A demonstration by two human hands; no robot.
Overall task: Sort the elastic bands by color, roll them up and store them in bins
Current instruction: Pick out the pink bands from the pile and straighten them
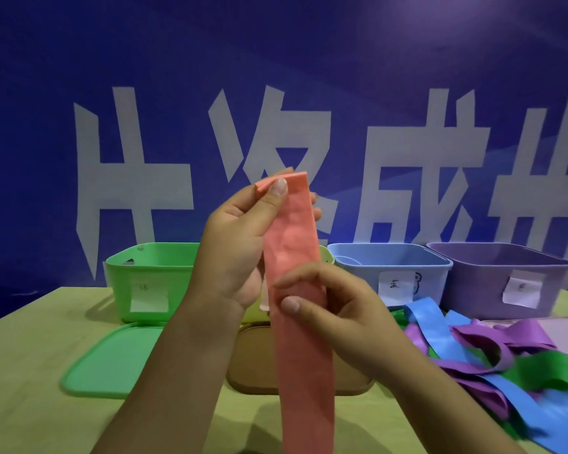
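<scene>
You hold the pink band (292, 244) upright above the desk (30, 371): your right hand (328, 309) pinches its middle with curled fingers, your left hand (236, 237) grips its top end. It looks light, limp and stretchy, so start rolling from that end. Behind stand the green bin (151, 273), the blue bin (391, 273) and the purple bin (499, 276); I cannot tell what they hold.

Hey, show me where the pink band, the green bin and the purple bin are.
pink band (297, 355): head view, on its lower flat stretch below the hands.
green bin (151, 267): head view, on its front wall above the label.
purple bin (473, 283): head view, on its front wall.
</scene>
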